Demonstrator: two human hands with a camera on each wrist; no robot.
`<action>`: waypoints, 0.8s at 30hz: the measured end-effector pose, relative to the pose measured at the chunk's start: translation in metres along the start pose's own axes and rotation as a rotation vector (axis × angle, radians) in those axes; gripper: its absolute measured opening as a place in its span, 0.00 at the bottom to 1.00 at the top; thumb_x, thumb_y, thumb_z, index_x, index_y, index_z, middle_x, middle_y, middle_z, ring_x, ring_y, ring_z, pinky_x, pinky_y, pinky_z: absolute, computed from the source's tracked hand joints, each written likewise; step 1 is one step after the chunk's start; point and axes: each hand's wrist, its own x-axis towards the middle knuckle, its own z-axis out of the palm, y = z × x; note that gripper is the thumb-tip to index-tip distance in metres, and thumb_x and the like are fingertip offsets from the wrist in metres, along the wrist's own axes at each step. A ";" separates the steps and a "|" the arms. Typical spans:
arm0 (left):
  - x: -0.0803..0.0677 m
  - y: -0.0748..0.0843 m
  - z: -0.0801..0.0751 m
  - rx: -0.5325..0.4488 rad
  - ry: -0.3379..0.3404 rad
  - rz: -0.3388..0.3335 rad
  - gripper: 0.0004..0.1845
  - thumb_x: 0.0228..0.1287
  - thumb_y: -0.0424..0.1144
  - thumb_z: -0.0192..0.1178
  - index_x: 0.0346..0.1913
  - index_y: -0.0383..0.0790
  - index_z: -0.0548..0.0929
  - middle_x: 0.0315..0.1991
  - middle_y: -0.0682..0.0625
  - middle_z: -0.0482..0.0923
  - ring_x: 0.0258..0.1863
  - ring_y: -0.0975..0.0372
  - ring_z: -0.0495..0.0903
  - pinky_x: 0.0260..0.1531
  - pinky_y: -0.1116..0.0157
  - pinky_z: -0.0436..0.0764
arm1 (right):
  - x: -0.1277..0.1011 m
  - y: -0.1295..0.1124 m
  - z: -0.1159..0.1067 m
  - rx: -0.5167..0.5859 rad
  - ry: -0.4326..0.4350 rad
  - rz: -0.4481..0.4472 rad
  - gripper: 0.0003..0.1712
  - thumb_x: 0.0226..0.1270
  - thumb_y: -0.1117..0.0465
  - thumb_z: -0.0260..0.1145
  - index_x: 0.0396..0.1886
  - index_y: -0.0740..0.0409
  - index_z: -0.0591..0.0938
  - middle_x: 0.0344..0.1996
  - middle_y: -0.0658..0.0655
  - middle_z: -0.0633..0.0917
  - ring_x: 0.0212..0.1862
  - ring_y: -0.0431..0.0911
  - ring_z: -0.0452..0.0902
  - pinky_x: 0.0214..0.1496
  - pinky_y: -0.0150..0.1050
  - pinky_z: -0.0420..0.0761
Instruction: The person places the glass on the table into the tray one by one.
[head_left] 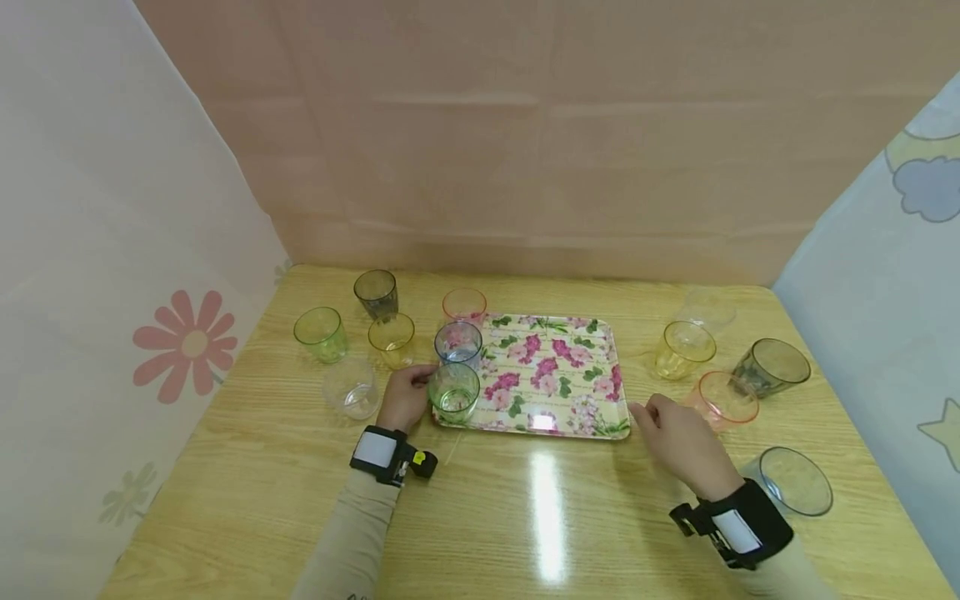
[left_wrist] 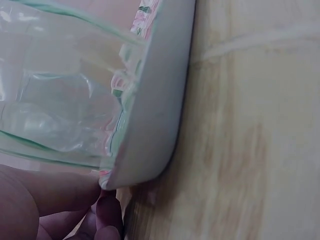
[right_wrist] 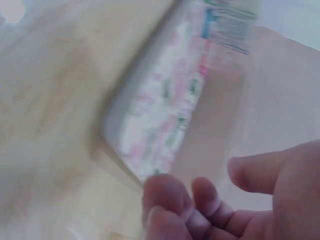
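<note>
A flowered tray (head_left: 551, 375) lies on the wooden table. Its near left edge is pinched between the thumb and finger of my left hand (head_left: 405, 398); the left wrist view shows the tray's rim (left_wrist: 150, 125) between those fingertips (left_wrist: 65, 192). A green tumbler (head_left: 454, 392) and a blue tumbler (head_left: 458, 346) stand along the tray's left side. Behind them a pink tumbler (head_left: 465, 307) is partly hidden, at the far left corner. My right hand (head_left: 686, 442) is beside the near right corner, thumb apart from loosely bent fingers (right_wrist: 162, 200), holding nothing.
Left of the tray stand dark grey (head_left: 377, 292), yellow (head_left: 392, 340), green (head_left: 321, 335) and clear (head_left: 351, 390) tumblers. On the right are yellow (head_left: 684, 350), clear (head_left: 708, 310), pink (head_left: 723, 400), dark grey (head_left: 772, 367) and bluish (head_left: 795, 482) ones. A hanging cloth (head_left: 510, 167) backs the table.
</note>
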 end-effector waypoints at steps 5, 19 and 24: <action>0.000 0.001 0.000 -0.003 -0.005 -0.011 0.15 0.69 0.24 0.56 0.55 0.25 0.84 0.47 0.34 0.83 0.49 0.46 0.81 0.51 0.51 0.80 | -0.017 0.000 -0.029 0.040 0.091 -0.011 0.19 0.81 0.47 0.57 0.35 0.56 0.78 0.21 0.50 0.76 0.22 0.42 0.69 0.23 0.35 0.66; -0.001 -0.002 0.001 -0.009 -0.007 0.008 0.17 0.69 0.20 0.52 0.56 0.25 0.84 0.48 0.34 0.83 0.48 0.47 0.81 0.50 0.51 0.80 | -0.061 0.116 -0.050 0.387 0.487 -0.134 0.40 0.72 0.76 0.59 0.79 0.56 0.58 0.76 0.46 0.60 0.79 0.36 0.47 0.76 0.25 0.39; 0.001 -0.002 0.002 -0.012 -0.002 0.003 0.16 0.69 0.21 0.54 0.56 0.26 0.84 0.46 0.35 0.83 0.47 0.48 0.81 0.49 0.51 0.81 | -0.081 0.116 -0.048 0.939 0.580 -0.155 0.42 0.72 0.78 0.58 0.79 0.56 0.52 0.76 0.50 0.56 0.78 0.42 0.45 0.77 0.29 0.28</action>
